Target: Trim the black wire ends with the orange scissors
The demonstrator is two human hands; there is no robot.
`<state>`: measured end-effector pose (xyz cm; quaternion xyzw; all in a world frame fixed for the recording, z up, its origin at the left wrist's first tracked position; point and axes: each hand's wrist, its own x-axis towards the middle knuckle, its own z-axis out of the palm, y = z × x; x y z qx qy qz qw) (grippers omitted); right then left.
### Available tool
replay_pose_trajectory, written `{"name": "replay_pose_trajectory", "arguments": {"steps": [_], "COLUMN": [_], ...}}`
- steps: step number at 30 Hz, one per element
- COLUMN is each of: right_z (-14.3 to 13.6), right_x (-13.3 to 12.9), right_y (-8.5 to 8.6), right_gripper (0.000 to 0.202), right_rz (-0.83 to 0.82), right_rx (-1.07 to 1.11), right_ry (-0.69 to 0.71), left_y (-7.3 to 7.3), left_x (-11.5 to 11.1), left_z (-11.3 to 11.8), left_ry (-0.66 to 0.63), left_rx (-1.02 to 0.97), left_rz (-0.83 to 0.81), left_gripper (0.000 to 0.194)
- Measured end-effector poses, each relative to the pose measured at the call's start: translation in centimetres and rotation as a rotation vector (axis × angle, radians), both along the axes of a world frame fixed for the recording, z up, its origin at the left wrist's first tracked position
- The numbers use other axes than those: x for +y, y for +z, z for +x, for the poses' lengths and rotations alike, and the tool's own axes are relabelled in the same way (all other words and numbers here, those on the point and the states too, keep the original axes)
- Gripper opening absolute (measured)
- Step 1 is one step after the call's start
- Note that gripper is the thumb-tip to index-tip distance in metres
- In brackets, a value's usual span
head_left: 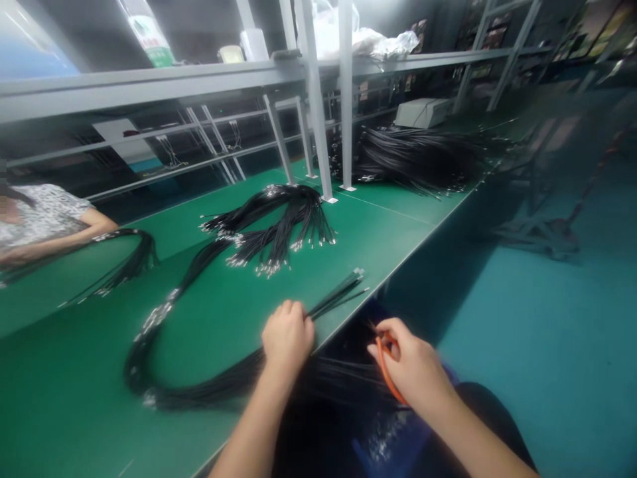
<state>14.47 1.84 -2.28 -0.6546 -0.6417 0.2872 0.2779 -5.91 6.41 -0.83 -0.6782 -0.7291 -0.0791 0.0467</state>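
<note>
My left hand is closed round a thin bunch of black cables near the table's front edge. Their pale tips point away to the right. In my right hand, just off that edge, are orange-handled pliers, their small jaws blurred near my fingertips. A long bundle of black cables curves across the table to my left, bound with clear wrap in places. Its loose ends run under my left wrist and hang over the edge above my lap.
More black cable bundles lie on the green table, with a large heap farther right. Grey shelf posts rise from the tabletop. Across it, another person's arm is by a cable loop.
</note>
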Motion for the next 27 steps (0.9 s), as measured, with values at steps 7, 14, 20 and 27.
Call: {"name": "replay_pose_trajectory", "arguments": {"steps": [7,14,20,27], "right_z": [1.0,1.3,0.5,0.3], "right_x": [-0.1,-0.4,-0.6,-1.3], "right_y": [1.8,3.6,2.5,2.3], "right_gripper": [0.024,0.027,0.033,0.031], "right_rz": [0.051,0.027,-0.115,0.107], "right_rx": [0.426,0.727,1.065,1.292], "right_ry": [-0.163,-0.13,-0.19,-0.288], "left_y": [0.8,3.6,5.3,2.9], "left_x": [0.5,0.0,-3.0,-4.2], "left_z": [-0.7,0.9,6.7,7.2], "left_ry": [0.02,-0.167,-0.593,-0.437], "left_rx": [-0.032,-0.34,-0.808,-1.095], "left_rz": [0.005,0.016,-0.007,-0.121], "left_gripper": [0.014,0.009,0.009,0.012]}}
